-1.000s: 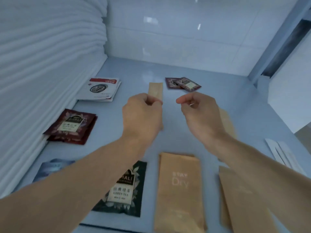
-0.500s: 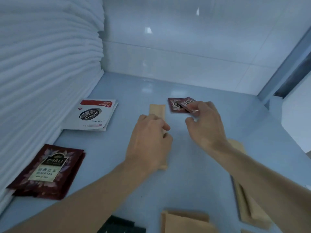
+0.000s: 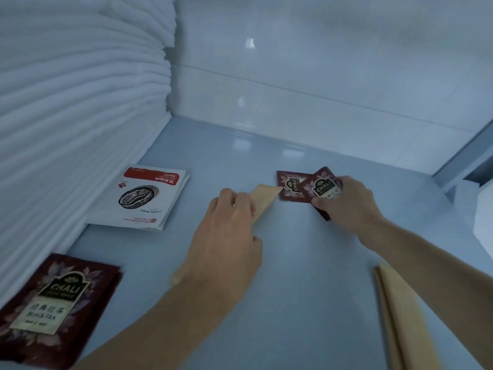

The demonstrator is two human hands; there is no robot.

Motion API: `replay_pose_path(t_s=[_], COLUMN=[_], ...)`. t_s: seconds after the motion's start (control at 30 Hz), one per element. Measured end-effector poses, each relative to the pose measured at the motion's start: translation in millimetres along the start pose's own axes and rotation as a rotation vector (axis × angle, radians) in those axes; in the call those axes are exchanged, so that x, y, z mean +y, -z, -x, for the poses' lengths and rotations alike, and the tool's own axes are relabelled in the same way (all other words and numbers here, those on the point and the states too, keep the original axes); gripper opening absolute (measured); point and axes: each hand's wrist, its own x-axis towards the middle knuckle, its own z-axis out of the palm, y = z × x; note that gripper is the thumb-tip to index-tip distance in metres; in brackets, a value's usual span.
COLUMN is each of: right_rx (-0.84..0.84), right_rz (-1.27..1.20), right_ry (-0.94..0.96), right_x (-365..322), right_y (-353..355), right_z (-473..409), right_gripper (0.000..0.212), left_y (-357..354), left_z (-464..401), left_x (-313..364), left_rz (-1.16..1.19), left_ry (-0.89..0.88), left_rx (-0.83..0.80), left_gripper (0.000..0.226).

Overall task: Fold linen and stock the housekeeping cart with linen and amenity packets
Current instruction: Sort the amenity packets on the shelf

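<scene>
Head view shows you at the amenity step, sorting packets on the pale shelf (image 3: 306, 276) beside the folded linen (image 3: 74, 108). Your left hand (image 3: 226, 236) lies over a tan sachet (image 3: 265, 196), fingers curled on it and holding it against the shelf. Your right hand (image 3: 346, 204), apart from the left, pinches a dark red tea packet (image 3: 324, 186) that overlaps a second one (image 3: 289, 184). Next, I judge, you should lift that top packet clear without dragging the one beneath, then set it with its like.
</scene>
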Motion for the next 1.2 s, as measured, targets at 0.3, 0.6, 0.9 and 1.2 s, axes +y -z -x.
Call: replay_pose_path(t_s=[0.3,0.6,0.9,1.2], right_rx=[-0.090,-0.168,-0.131,-0.111], right_rz=[0.004,0.129,-0.814,-0.934], right_ry=[0.257,0.312,-0.115,-0.167], right_x=[-20,-20,8,31], right_y=[-1,8,29,47], right_z=[-10,-3,41,85], right_gripper=[0.025,0.034,0.013,0.014], left_y=[13,32,11,-22], left_z=[-3,-5,2,20], left_x=[-8,-2,0,41], left_rz=[-0.110,0.780,1.087,0.784], left_ry=[-0.048,0.333,0.539,0.404], left_rx=[0.051,0.169,-0.048,-0.131], left_gripper=[0.037,0.026,0.024,0.021])
